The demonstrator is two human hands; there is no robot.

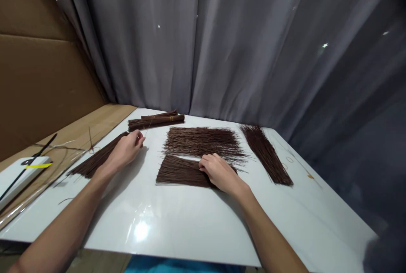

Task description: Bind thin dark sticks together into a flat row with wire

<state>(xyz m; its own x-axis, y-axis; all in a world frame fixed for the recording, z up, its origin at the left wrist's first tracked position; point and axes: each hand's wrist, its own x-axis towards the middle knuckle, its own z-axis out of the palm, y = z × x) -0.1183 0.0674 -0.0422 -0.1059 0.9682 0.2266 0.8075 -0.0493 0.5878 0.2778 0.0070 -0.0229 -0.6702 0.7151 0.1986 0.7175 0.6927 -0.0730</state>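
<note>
- While the left hand (pixel 126 150) hovers low over the white table (pixel 177 222), its thumb and forefinger are pinched together on a single thin stick (pixel 147 128), the other fingers loosely curled.
- That thin stick rises from the fingertips up and to the right, its far end reaching toward the tied bundles (pixel 156 120) at the back of the table.
- The right hand (pixel 218 172) lies palm down with fingers curled, pressing on the near pile of sticks (pixel 179 172); it grips nothing that can be made out, it simply rests on the pile's right end.
- The near pile of sticks lies flat in the middle of the table, its long axis running left to right, the sticks fanning out a little toward the left edge.
- Just behind it, touching or nearly so, a wider far pile (pixel 201 142) lies spread the same way, with loose ends fraying to the right.
- Beside the left hand, a left pile (pixel 95 158) runs diagonally from near left to far right, partly hidden under the wrist.
- A right pile (pixel 266 154) lies well apart from the right hand, slanting from far left to near right.
- The tied bundles lie side by side, pointing left to right, bound with pale bands.
- A grey curtain (pixel 241 48) hangs behind the table.
</note>
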